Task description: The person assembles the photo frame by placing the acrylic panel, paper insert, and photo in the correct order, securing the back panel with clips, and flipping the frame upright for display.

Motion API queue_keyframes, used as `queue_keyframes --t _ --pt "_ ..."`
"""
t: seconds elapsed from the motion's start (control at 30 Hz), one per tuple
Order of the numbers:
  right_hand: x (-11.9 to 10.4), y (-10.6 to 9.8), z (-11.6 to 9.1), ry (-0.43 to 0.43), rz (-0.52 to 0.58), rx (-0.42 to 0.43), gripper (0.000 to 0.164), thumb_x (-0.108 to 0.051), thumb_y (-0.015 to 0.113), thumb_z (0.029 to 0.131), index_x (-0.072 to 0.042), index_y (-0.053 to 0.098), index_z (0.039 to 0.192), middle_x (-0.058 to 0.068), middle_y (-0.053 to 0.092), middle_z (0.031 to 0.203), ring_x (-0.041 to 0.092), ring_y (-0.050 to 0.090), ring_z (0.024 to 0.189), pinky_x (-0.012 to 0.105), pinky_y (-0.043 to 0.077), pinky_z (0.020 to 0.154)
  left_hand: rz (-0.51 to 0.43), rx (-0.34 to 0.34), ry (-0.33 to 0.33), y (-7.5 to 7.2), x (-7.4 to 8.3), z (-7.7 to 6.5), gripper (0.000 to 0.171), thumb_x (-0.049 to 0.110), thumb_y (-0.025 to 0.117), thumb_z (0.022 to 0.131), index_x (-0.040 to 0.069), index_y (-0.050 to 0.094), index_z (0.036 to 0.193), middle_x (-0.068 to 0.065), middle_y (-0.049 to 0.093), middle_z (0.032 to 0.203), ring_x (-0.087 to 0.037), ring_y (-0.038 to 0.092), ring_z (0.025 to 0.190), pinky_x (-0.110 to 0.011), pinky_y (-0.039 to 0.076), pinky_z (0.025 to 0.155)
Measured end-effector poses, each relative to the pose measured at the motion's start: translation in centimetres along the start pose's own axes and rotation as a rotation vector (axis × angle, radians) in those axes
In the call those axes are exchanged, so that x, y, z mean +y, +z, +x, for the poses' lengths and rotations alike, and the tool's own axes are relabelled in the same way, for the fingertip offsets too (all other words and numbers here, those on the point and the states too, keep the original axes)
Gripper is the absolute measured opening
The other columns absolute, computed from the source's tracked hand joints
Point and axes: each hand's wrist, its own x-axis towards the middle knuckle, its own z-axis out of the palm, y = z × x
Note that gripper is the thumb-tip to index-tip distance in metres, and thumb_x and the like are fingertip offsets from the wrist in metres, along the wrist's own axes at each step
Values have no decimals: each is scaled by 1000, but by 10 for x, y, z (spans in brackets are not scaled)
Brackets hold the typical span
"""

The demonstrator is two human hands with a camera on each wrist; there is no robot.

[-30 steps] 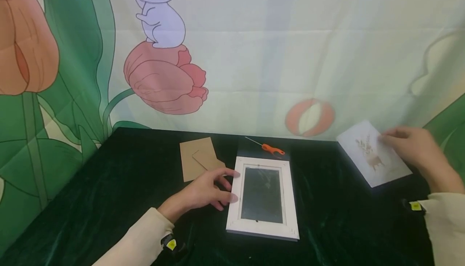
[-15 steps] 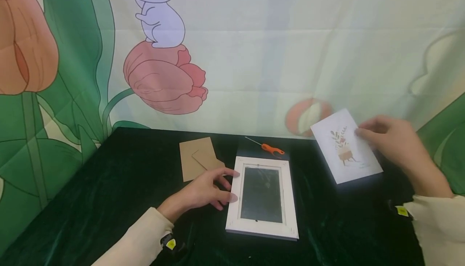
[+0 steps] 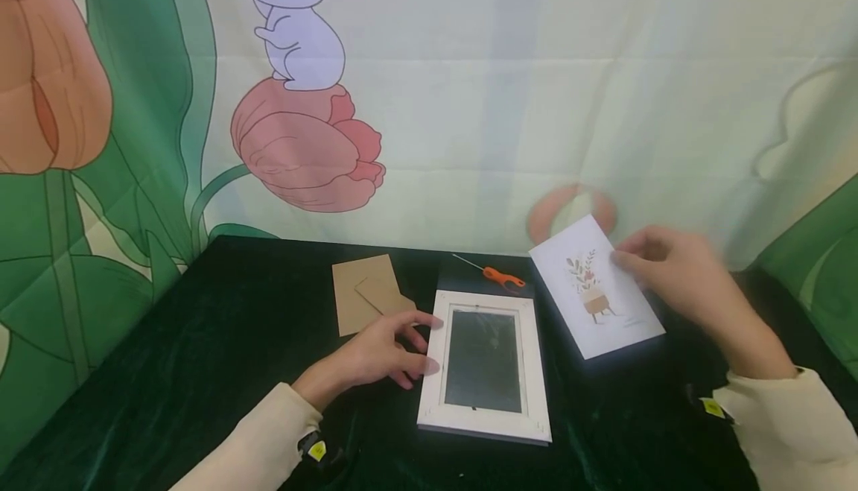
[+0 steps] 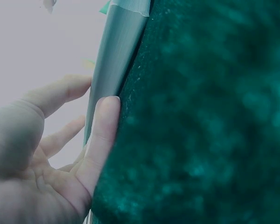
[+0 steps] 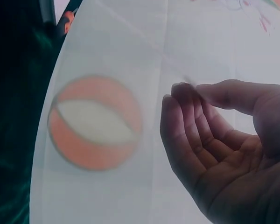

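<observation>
The person is wearing long, plain cream sleeves: the left sleeve (image 3: 248, 442) is creasing softly, and the right sleeve (image 3: 791, 428) is hanging loose and slightly rumpled. By the left cuff, a small black band (image 3: 305, 442) is carrying a bright yellow patch (image 3: 317, 451); a similar yellow square (image 3: 712, 407) is showing beside the right. The left hand (image 3: 382, 346) and right hand (image 3: 680, 271) are going bare.

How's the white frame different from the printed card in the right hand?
The white frame looks thicker than the printed card. The frame surrounds a dark rectangle; the card shows a plant print. The frame lies down, touched by the left hand; the right hand holds the card up at a tilt. Both are white and rectangular.
</observation>
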Motion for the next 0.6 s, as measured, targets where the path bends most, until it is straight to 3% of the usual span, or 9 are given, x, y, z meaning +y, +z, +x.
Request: queue_keyframes --t 0.6 --pt "-28 26 -9 -80 93 -85 33 -29 74 102 -3 70 120 20 72 119 31 69 94 35 59 71 -4 -1 0 0 -2 -1 63 8 85 91 7 57 148 -17 62 113 -28 74 78 -41 66 68"
